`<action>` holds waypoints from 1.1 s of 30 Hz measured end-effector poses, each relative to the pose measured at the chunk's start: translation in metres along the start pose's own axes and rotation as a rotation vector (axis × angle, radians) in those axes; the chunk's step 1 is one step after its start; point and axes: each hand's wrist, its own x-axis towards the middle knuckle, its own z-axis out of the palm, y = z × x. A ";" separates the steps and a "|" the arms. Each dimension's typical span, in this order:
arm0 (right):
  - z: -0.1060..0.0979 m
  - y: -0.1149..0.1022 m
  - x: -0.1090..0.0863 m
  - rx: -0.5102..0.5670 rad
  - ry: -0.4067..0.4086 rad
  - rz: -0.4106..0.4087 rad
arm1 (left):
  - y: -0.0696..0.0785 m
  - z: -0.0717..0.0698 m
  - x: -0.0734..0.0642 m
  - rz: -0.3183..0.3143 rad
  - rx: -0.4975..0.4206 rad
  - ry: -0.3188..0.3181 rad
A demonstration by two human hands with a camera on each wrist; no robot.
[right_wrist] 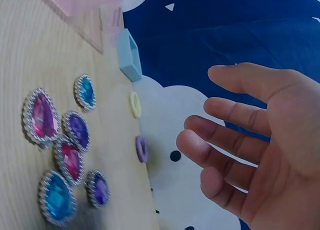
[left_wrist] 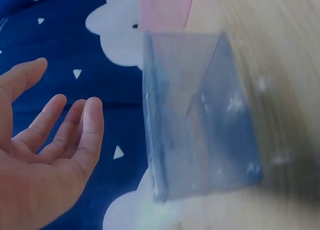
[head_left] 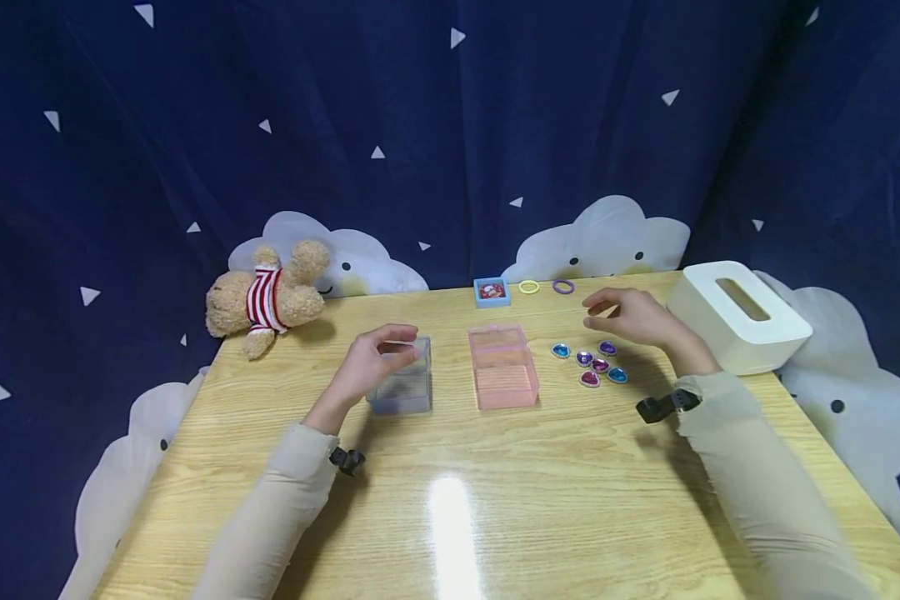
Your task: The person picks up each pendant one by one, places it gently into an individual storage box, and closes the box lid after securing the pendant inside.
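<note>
1. The left hand (head_left: pixel 378 360) is partly spread, thumb apart from loosely bent fingers, and has hold of nothing. In the head view it overlaps the far left part of the clear bluish box (head_left: pixel 408 392); the left wrist view shows it apart from that box.
2. The right hand (head_left: pixel 633 317) is also loosely opened and holds nothing. It hangs above the far right of the table (head_left: pixel 570 500), near 6 jewelled pieces (head_left: pixel 599 365): 2 blue, 2 purple and 2 pink.
3. The clear bluish box stands left of the pink box (head_left: pixel 505 379); the jewelled pieces lie bunched to the pink box's right.
4. The bluish box is probably light, stiff and smooth plastic, likely slippery and perhaps brittle. Its 2 opposite side walls look like the best hold, with gentle pressure.
5. The jewelled pieces are likely light and hard, with slick facets. Their beaded silver rims should give a surer fingertip pinch; pieces on the outside of the bunch look easier to pick out.
6. At the far edge lie a blue frame (head_left: pixel 492 292), a yellow ring (head_left: pixel 528 287) and a purple ring (head_left: pixel 563 287).
</note>
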 end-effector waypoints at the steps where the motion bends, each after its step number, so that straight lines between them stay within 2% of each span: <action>1: 0.002 0.000 0.001 0.006 -0.005 -0.002 | 0.000 0.003 0.000 -0.002 -0.005 -0.005; 11: 0.030 0.011 0.010 0.077 -0.079 0.049 | -0.002 0.036 -0.001 0.021 -0.022 -0.031; 22: 0.058 0.018 0.020 0.096 -0.095 0.039 | -0.005 0.062 0.002 -0.029 -0.035 -0.077; 27: 0.067 0.019 0.023 0.086 -0.103 0.036 | -0.006 0.071 0.004 -0.051 -0.047 -0.106; 33: 0.074 0.022 0.026 0.047 -0.107 0.059 | -0.004 0.076 0.006 -0.066 -0.014 -0.110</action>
